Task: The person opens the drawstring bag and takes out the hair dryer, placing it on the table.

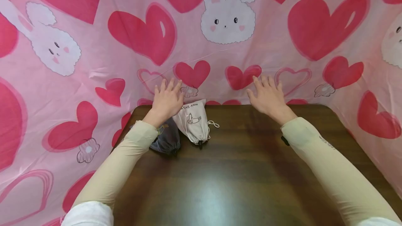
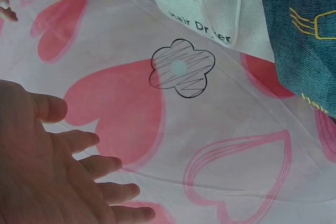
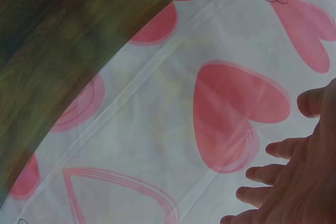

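My left hand (image 1: 167, 101) is held out in the air with its fingers spread, above a white drawstring bag (image 1: 193, 123) and a dark blue denim bag (image 1: 169, 137). It touches neither bag as far as I can tell. The white bag carries the words "Hair Dryer" and a small dryer drawing. The denim bag, partly hidden by my left forearm in the head view, shows yellow stitching in the left wrist view. To the right, my right hand (image 1: 269, 97) reaches forward over the table's far edge, fingers spread and holding nothing.
A dark wooden table (image 1: 220, 177) lies below, bordered at the back and sides by a pink curtain (image 1: 273, 27) printed with hearts and rabbits. Both bags lie at the table's back left. A white cord loop (image 1: 213, 124) sticks out from the white bag.
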`<action>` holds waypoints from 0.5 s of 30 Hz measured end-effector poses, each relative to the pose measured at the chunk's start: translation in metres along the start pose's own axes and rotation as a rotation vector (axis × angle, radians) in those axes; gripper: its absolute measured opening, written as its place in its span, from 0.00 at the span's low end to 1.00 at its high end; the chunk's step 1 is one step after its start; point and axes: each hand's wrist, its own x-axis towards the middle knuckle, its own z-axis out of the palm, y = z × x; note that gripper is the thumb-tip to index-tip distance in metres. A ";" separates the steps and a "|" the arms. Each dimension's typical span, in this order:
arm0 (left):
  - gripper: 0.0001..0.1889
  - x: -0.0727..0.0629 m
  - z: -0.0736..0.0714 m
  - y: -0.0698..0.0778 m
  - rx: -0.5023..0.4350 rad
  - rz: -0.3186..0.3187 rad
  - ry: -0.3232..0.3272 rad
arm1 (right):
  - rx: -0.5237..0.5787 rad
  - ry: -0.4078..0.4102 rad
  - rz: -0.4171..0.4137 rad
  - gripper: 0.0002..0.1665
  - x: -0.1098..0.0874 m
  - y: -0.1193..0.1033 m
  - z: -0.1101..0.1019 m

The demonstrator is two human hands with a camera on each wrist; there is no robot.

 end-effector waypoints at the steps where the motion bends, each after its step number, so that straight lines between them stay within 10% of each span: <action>1: 0.33 0.000 -0.001 0.001 -0.001 0.000 0.000 | 0.000 -0.001 0.001 0.47 0.000 -0.001 0.000; 15: 0.32 -0.007 -0.001 0.001 0.002 -0.007 -0.013 | 0.001 -0.001 -0.007 0.44 -0.003 -0.009 0.011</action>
